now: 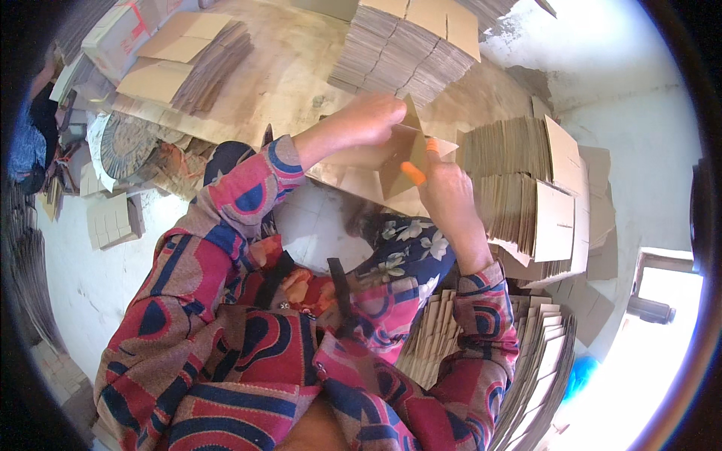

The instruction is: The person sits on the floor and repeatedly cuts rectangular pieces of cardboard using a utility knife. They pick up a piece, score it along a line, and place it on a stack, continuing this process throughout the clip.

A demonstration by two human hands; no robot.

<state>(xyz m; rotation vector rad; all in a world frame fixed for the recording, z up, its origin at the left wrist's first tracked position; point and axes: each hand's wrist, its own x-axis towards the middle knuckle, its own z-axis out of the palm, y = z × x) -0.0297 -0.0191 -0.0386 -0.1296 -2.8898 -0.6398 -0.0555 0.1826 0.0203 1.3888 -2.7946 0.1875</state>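
Observation:
In front of me a small brown cardboard divider (397, 167) of crossed pieces is held up over the work table. My left hand (368, 120) is closed on its upper left part, fingers curled over the board. On the right side, my right hand (449, 192) grips the same piece, with orange covers on the thumb and a finger. Exactly where its fingertips touch the board is partly hidden. Close to the right hand stand rows of upright cardboard sheets (505, 150).
A tall stack of cardboard (398, 56) stands at the table's far side. Another stack (184, 52) and a white box (120, 37) are at the far left. Slotted cardboard pieces (526, 361) fill the space by my right arm. The wooden table (293, 52) spans ahead.

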